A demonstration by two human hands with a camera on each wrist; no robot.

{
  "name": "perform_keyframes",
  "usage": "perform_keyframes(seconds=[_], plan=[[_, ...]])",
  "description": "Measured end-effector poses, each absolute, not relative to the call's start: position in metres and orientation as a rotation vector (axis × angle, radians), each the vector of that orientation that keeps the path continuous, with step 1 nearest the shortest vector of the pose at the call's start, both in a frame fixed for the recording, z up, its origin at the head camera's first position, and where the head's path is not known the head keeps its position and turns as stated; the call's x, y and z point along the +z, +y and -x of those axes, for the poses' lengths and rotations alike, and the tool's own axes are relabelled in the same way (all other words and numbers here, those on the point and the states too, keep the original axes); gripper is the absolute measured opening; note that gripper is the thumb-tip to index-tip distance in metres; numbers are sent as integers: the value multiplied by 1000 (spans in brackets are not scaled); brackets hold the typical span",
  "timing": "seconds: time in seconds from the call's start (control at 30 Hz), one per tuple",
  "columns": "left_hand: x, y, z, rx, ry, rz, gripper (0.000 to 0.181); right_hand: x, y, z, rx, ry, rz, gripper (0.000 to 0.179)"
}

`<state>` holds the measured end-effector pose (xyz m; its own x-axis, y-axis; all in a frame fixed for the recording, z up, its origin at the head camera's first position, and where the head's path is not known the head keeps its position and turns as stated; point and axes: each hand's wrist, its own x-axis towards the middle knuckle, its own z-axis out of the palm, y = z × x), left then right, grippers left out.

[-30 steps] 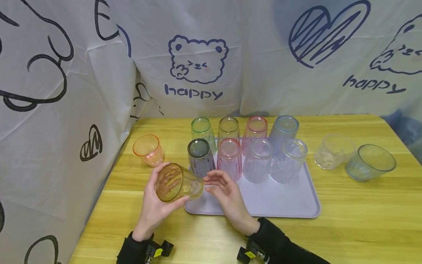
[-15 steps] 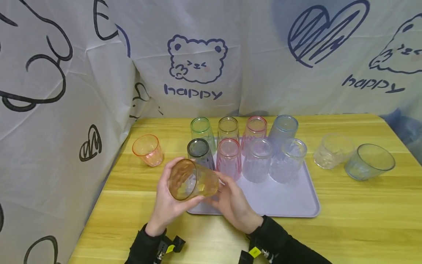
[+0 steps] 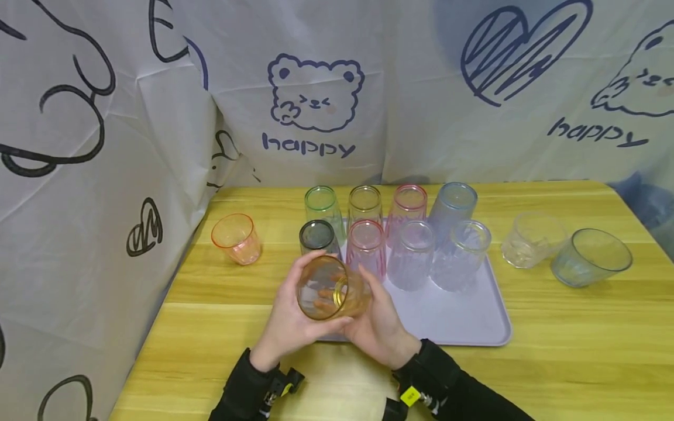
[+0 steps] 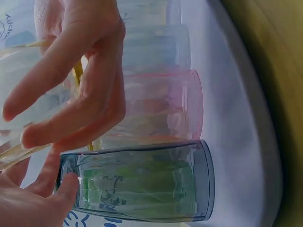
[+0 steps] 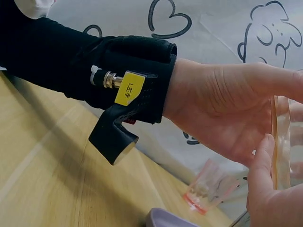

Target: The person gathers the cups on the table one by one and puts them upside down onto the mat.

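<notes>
Both hands hold an amber drinking glass [image 3: 320, 283] above the front left of a lilac tray [image 3: 458, 321]. It lies tilted on its side, its mouth facing left and toward me. My left hand [image 3: 292, 318] grips it around the mouth end, thumb along the underside. At the base end, my right hand [image 3: 380, 324] curls around the glass; its fingers show through the amber wall. In the left wrist view, the bent fingers of the right hand [image 4: 90, 80] wrap the glass, close to a dark grey tumbler [image 4: 137, 182] standing on the tray.
Several tumblers stand mouth down in two rows on the tray, among them a pink one [image 3: 367, 248] and a blue one [image 3: 455, 204]. An orange glass [image 3: 244, 250] stands at left. A clear glass [image 3: 521, 251] and a grey-blue glass [image 3: 579, 269] stand at right.
The amber glass and left hand have moved right, the mouth turning more toward me. My right hand has gone from fingertips at the base to curling around that end.
</notes>
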<state>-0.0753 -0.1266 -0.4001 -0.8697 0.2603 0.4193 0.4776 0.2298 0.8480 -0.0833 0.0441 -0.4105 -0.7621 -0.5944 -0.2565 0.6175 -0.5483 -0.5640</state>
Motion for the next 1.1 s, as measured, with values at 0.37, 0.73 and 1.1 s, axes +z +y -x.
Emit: perform_keyframes(seconds=[0.37, 0.73, 1.1], plan=[[-402, -125, 77, -1633, -2395, 695, 106, -412, 46, 83, -2306, 878, -155, 57], [-402, -137, 74, -1649, -2389, 724, 106, -413, 49, 86, -2325, 897, -120, 66], [-410, -158, 71, -1648, -2348, 736, 98, -415, 50, 82, -2360, 1142, -175, 57]])
